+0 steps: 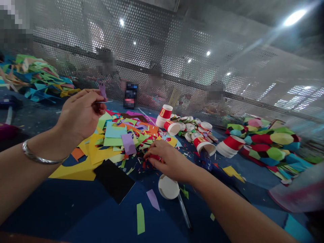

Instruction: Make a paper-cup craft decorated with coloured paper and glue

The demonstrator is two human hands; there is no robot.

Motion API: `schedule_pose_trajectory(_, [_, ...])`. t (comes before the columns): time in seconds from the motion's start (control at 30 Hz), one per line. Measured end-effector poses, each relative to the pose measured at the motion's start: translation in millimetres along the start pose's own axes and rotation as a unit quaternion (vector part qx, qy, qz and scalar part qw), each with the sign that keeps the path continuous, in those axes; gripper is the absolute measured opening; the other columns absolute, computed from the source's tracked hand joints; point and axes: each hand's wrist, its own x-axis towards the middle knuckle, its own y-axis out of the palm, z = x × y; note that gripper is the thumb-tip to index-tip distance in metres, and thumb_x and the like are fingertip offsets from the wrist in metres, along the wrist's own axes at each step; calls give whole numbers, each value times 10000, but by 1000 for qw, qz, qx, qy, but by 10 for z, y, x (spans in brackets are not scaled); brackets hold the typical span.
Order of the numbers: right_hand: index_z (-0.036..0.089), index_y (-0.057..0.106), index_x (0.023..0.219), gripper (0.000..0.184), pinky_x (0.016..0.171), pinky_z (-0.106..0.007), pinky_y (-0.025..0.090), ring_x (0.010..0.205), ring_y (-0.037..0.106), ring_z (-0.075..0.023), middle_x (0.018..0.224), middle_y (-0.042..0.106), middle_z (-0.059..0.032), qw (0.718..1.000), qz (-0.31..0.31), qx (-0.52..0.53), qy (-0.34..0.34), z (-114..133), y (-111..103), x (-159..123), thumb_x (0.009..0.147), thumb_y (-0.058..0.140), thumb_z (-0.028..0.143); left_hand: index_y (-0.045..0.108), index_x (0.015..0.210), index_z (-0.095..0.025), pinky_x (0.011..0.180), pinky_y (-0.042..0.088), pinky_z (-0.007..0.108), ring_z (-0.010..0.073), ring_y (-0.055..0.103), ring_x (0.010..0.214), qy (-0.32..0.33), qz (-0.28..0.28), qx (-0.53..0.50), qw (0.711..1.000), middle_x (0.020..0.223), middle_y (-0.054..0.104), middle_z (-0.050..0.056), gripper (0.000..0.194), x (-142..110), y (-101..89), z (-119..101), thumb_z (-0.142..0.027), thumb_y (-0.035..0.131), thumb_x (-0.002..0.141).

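My left hand (82,113) is raised over the left side of the scrap pile, its fingers pinched around a small purple paper piece (102,90) with dark marks near its top. A thin pale edge also sticks out from those fingers. Lower down, my right hand (168,160) rests at the pile's near edge, fingers curled down by a red bit (155,157); what they grip is partly hidden. Just below it lies a round white paper disc or lid (168,187) with a clear stick (184,211) beside it. Colored paper scraps (115,131) spread between both hands.
Red and white paper cups (172,127) lie behind my right hand, with a blue glue gun (210,163) to its right. Colorful paper-covered pieces (273,141) are heaped far right. A black card (114,181) lies in front. Perforated metal mesh (152,50) rises behind the table.
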Motion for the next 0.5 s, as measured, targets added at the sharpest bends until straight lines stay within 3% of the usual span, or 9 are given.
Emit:
schedule_pose_trajectory(0.2, [154, 719, 1047, 185, 916, -357, 454, 1021, 562, -222, 1021, 636, -93, 1000, 9, -20, -2, -47, 25, 62, 912, 596, 119, 604, 617, -150, 471, 379, 200, 88, 508, 555, -3, -1, -7, 1000, 644, 587, 1, 131, -18, 14, -2, -40, 643, 556])
schedule_pose_trajectory(0.5, [168, 717, 992, 147, 911, -365, 453, 999, 564, -224, 988, 648, -84, 1000, 15, -2, 7, 55, -64, -62, 926, 590, 133, 592, 635, -154, 454, 354, 198, 87, 519, 563, -5, 0, -23, 1000, 637, 571, -6, 164, 8, -6, 9, 5, 611, 601])
